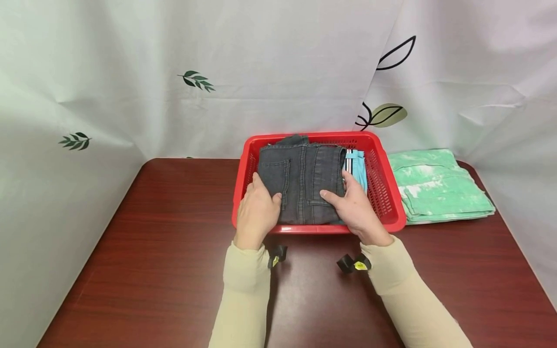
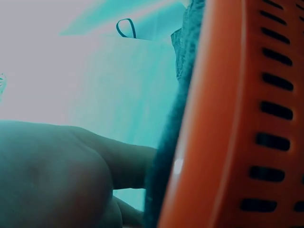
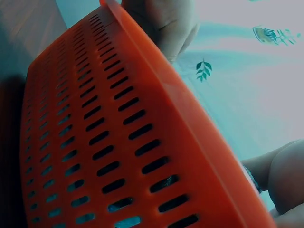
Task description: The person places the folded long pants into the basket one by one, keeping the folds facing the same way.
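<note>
Folded dark grey jeans [image 1: 300,179] lie in the red plastic basket [image 1: 319,229], on top of light blue clothing [image 1: 359,169]. My left hand [image 1: 256,208] grips their left side, thumb on top. On the right side, my right hand [image 1: 357,205] holds them with its thumb near a pocket; its other fingers are partly hidden. The left wrist view has my left hand [image 2: 61,171] at the dark cloth [image 2: 164,161], beside the basket's rim [image 2: 204,118]. Slots cover the basket wall [image 3: 137,90] in the right wrist view, with part of my right hand [image 3: 289,178] at the lower right.
Right of the basket, folded green-and-white tie-dye clothing [image 1: 444,188] lies on the reddish-brown table [image 1: 165,251]. A white curtain [image 1: 270,58] with leaf prints hangs behind the table and along its sides.
</note>
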The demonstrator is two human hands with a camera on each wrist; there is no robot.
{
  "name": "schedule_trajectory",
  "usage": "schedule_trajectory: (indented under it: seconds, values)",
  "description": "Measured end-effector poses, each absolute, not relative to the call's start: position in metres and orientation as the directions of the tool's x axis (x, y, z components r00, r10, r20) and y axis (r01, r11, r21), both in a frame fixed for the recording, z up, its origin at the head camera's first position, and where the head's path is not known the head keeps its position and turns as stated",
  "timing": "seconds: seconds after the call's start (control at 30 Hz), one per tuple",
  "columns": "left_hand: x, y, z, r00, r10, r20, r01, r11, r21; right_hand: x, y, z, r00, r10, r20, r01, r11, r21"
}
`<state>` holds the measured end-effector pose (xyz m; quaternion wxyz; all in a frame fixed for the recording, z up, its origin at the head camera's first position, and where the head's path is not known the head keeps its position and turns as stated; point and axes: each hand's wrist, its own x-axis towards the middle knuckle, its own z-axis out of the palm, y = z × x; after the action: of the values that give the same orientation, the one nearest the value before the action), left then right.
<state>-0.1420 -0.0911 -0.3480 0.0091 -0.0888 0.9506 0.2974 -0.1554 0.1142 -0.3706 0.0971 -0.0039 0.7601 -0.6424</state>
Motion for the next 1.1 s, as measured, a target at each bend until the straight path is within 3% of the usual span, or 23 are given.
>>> schedule_trajectory:
  seconds: [0.2, 0.47, 0.77, 1.1]
  values:
    - [-0.1437, -0.0892, -0.3486, -0.989, -0.131, -0.069, -0.147, 0.824, 0.548, -0.1531, 0.1145, -0.3678, -0.985, -0.06, -0.161, 0.129, 0.36, -0.924]
    - [-0.1445, -0.0867, -0.3477, -0.997, -0.073, -0.026, -0.076, 0.858, 0.509, -0.1522, 0.1111, -0.3681, -0.996, -0.053, -0.072, 0.038, 0.473, -0.88]
    - [-0.1451, -0.0853, -0.3507, -1.0, -0.013, 0.005, -0.01, 0.9, 0.436, -0.153, 0.1106, -0.3693, -0.995, -0.054, -0.085, 0.045, 0.513, -0.857]
    - [-0.1488, -0.0865, -0.3565, -0.996, 0.023, -0.084, -0.013, 0.915, 0.404, -0.1528, 0.1086, -0.3673, -0.992, -0.054, -0.118, 0.071, 0.532, -0.844]
